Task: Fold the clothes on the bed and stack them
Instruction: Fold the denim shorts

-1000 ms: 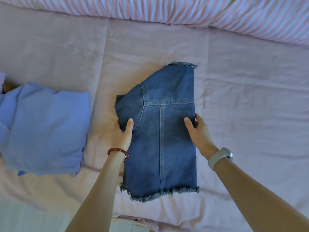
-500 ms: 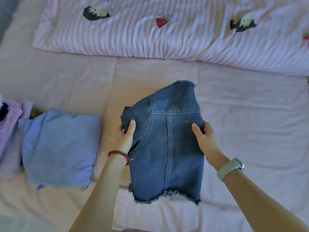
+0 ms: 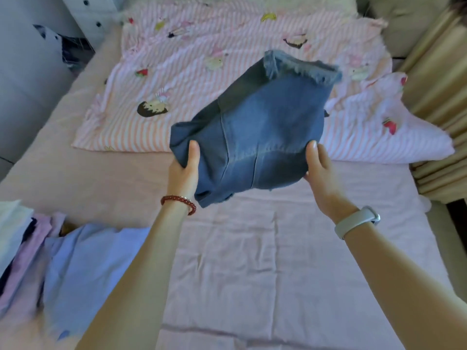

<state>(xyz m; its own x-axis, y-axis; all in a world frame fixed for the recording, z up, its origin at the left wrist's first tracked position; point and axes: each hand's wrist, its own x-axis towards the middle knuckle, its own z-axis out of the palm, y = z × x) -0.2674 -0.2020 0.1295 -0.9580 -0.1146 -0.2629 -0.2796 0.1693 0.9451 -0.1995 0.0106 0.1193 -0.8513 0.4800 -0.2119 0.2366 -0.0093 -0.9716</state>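
Head view looks down over my arms at the bed (image 3: 252, 261). Farthest left of the denim garment, a pile of clothes (image 3: 22, 248) sits at the bed's near edge, with a folded light-blue piece (image 3: 83, 269) touching its right side. My left hand (image 3: 183, 170), a red bead bracelet (image 3: 179, 202) on its wrist, has its fingers closed on the left edge of the folded denim garment (image 3: 257, 137), thumb on top. I hold the denim in the air above the bed, frayed hem pointing away from me. My right hand (image 3: 322, 173), white band (image 3: 356, 221) on the wrist, grips the right edge. Beyond the denim lies a pink striped blanket (image 3: 177, 72).
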